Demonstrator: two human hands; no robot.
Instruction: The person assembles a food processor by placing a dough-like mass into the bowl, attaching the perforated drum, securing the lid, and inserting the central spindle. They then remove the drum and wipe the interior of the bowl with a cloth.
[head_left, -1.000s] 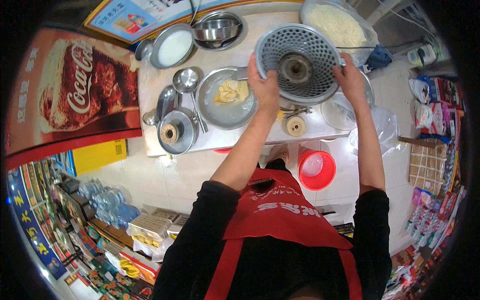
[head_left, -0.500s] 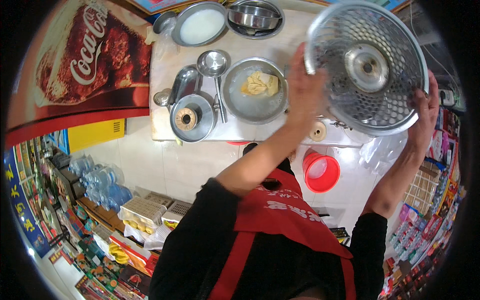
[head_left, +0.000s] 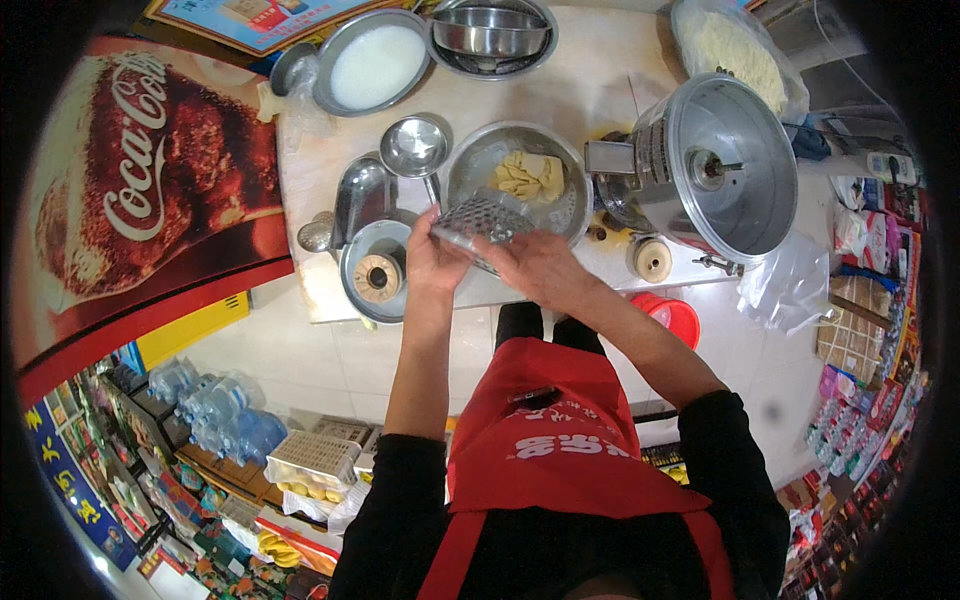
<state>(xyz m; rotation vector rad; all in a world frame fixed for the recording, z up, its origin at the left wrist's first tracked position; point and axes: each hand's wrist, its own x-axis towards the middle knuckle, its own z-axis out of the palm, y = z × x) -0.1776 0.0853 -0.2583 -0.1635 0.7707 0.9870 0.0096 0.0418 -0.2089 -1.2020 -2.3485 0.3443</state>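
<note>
The perforated metal piece (head_left: 487, 222) is up in both hands, in front of the near-left rim of the wide basin (head_left: 566, 208); from this angle I cannot tell how high above it. The left hand (head_left: 438, 258) has its fingers clamped on the piece's left end, while the right hand (head_left: 545, 268) lays its fingers over the near right edge, and whether they grip is unclear. To handle it well, I'd keep the left grip firm, support the right end evenly, mind thin edges, and keep it clear of the yellow lump (head_left: 528, 177) inside the basin. Just left of the basin lie a ladle (head_left: 415, 147) and, farther left, a scoop (head_left: 362, 195); nearer the person on that side, a small pan (head_left: 375, 236) holds a pale ring (head_left: 377, 278). Right of the basin, a large pot (head_left: 752, 195) tilts on the counter (head_left: 600, 65), its bare spindle (head_left: 730, 167) best given room. A round knob (head_left: 653, 261) sits to the basin's near right.
</note>
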